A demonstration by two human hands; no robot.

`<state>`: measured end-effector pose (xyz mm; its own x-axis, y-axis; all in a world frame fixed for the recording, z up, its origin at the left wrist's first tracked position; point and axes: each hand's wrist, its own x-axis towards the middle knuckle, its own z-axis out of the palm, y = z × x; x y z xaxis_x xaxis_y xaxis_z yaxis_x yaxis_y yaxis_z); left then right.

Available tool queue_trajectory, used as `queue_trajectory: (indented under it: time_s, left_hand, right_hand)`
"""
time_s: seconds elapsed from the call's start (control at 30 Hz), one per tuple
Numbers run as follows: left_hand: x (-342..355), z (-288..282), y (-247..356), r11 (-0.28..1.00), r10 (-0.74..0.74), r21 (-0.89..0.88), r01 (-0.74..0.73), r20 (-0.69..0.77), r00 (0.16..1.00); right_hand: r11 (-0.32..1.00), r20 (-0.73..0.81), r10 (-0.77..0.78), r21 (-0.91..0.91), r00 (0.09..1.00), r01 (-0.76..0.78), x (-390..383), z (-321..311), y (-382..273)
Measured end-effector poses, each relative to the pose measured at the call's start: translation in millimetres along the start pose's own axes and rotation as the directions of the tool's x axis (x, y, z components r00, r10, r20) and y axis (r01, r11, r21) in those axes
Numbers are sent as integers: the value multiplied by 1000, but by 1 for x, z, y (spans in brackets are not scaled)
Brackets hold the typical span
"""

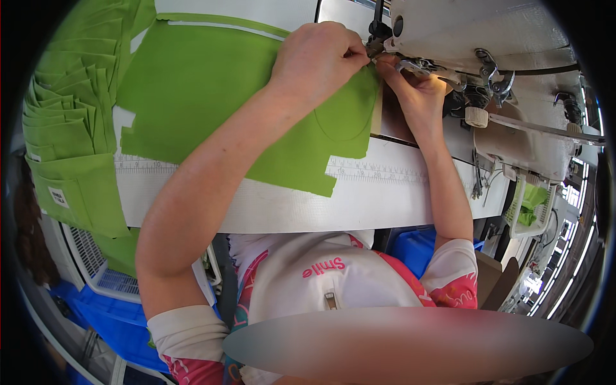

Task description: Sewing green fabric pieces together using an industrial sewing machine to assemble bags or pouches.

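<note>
Fingers at work beside a sewing machine [475, 32]. My left hand [317, 61] and right hand [420, 99] meet near one o'clock, close beside the machine's working parts. On each, thumb and forefinger are drawn together, virtually no gap showing; whatever lies between the tips is too small to tell. The green cloth [212, 90] lies flat on the table [276, 215], mostly toward eleven o'clock, its right end reaching under my fingertips. Principal hazards, as I judge them: should the machine start now, my fingertips, being so close, could be caught. My left forearm crosses the cloth; a careless shift could drag it askew. A thin curved line [343, 139] runs over the cloth below my fingers; if it is loose thread, which I cannot tell, it could snag. The stacked green pieces [70, 122] at ten o'clock could slide if bumped.
</note>
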<state>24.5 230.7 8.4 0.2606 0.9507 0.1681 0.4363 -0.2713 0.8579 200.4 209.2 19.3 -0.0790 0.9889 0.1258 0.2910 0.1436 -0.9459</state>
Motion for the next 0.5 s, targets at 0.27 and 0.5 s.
queue_trajectory:
  time_s: [0.27, 0.5]
  left_hand:
    - [0, -1, 1, 1000, 6, -1, -6, -3, 1000]
    - [0, -4, 3, 1000, 3, 3, -3, 12, 1000]
  right_hand:
    - [997, -28, 18, -68, 999, -20, 0, 3, 0]
    - [979, -35, -3, -202, 999, -5, -2, 3, 2]
